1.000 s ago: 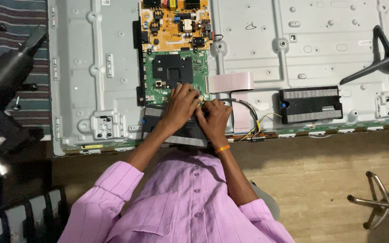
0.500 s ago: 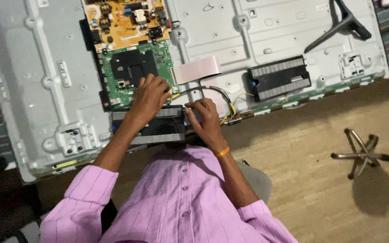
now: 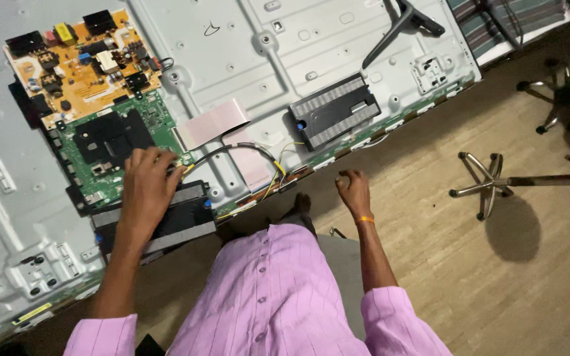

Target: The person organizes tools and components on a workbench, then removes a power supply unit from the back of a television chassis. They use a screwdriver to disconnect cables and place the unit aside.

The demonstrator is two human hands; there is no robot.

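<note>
Left hand (image 3: 145,191) lies flat, fingers spread, on the green board (image 3: 110,148) near the panel's (image 3: 338,59) lower edge. Best to press evenly there, I reckon. Right hand (image 3: 353,190) hangs loosely curled off that edge, holding nothing.

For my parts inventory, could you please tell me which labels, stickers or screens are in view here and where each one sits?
Yellow sticker: narrow strip on the metal back panel's lower left edge.
Hand-drawn black mark: small scribble on the panel's upper middle.
No packages or lit screens show; the display lies face down.
</note>
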